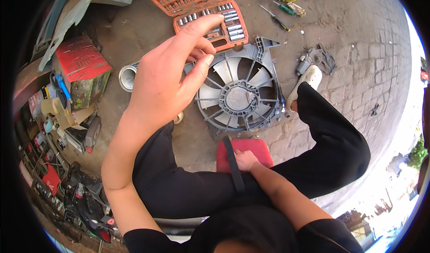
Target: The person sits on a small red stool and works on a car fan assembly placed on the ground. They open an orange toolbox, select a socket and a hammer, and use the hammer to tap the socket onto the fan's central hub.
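Raised close in front of me, my left hand (168, 69) has its index finger and thumb stretched apart, the other fingers curled, and nothing visible in it. Behind it on the ground lies a grey radiator cooling fan (237, 98) in its plastic shroud. My right hand (245, 160) is low between my legs, against a red seat (260, 150). Its fingers look curled; a black strap (233, 163) passes beside them and partly hides them, so what they grip does not show. Past the fan, an orange socket set case (244, 34) stands open with rows of sockets.
Several screwdrivers (285, 7) lie at the far right. A greasy small motor assembly (317, 59) rests by my right shoe (312, 77). Left of the fan are a metal cylinder (127, 78) and a worn red box (83, 60). Mixed parts and clutter (80, 203) fill the left side.
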The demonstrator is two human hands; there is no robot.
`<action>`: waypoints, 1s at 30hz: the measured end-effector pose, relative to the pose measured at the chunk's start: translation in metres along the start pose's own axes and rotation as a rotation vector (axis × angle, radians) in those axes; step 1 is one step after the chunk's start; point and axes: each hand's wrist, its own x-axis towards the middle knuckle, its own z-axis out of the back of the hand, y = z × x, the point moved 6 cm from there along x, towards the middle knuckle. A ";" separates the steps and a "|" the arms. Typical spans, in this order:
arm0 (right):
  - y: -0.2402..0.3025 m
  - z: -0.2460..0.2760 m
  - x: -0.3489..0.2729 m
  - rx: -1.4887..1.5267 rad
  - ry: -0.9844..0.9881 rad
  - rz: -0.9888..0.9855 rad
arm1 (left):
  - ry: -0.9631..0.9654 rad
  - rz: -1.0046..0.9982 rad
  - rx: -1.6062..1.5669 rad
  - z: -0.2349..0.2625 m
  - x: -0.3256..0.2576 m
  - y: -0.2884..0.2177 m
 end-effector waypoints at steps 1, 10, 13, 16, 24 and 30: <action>-0.002 -0.010 -0.001 -0.026 -0.007 0.050 | 0.017 -0.045 0.091 0.000 -0.009 -0.015; -0.013 0.005 0.006 -0.080 -0.066 -0.159 | 0.113 -0.224 0.499 -0.056 -0.105 -0.151; -0.022 0.015 0.027 -0.061 -0.080 -0.233 | 0.104 -0.040 0.426 -0.077 -0.162 -0.148; 0.007 0.052 0.018 0.095 -0.329 -0.246 | -0.029 0.104 0.390 -0.089 -0.229 -0.107; -0.028 0.092 0.019 0.326 -0.432 -0.178 | 0.128 0.278 0.375 -0.063 -0.293 -0.065; -0.031 0.145 0.064 0.233 -0.357 -0.139 | 0.277 0.315 0.496 -0.018 -0.274 -0.053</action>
